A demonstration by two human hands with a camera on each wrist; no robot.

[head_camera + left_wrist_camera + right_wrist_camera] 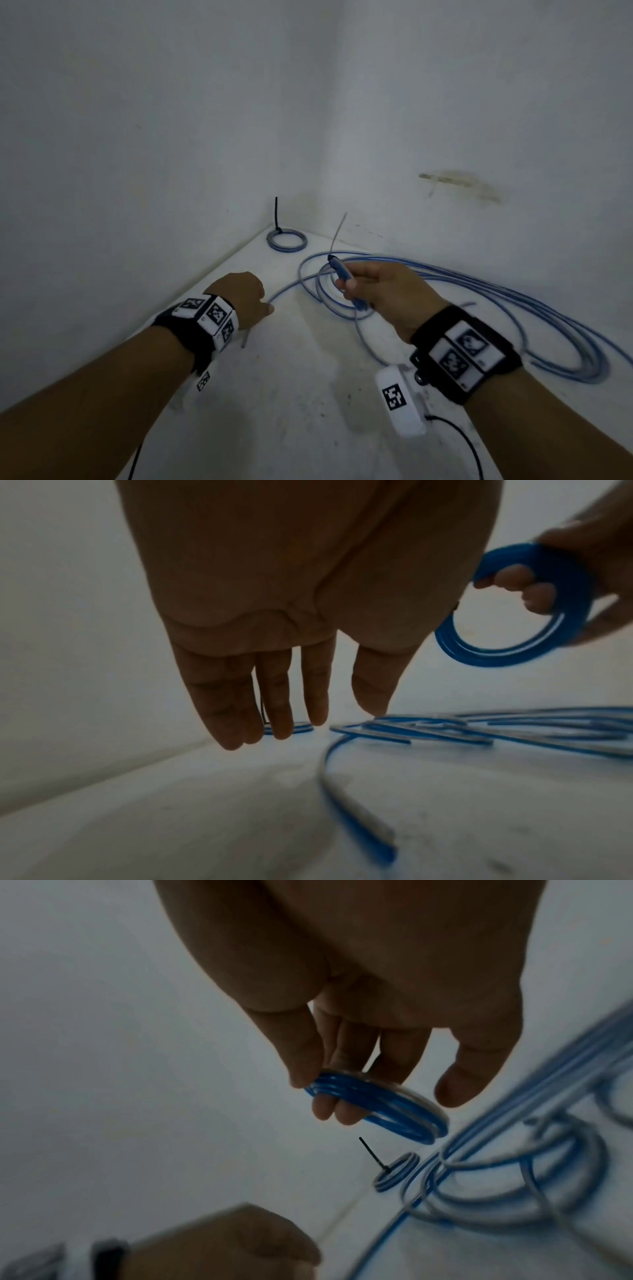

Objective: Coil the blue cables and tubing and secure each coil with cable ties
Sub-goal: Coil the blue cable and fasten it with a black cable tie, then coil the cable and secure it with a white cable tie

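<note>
Your right hand [383,291] grips a small coil of blue tubing [377,1107], fingers curled through its ring, held above the white counter [291,377]. In the head view a thin pale tail [339,229] stands up from it; you cannot tell whether that is a cable tie. Your left hand [274,642] hangs empty over the counter, fingers straight and relaxed, just beside a loose tube end [356,813]. One finished coil [286,241] lies in the far corner with a black cable tie [276,214] sticking upright from it. The long loose tubing [496,301] sprawls to your right, uncoiled. You seem to be between coils: this one likely needs setting down beside the finished one, then your free hand should pick up the next loose end and start winding
</note>
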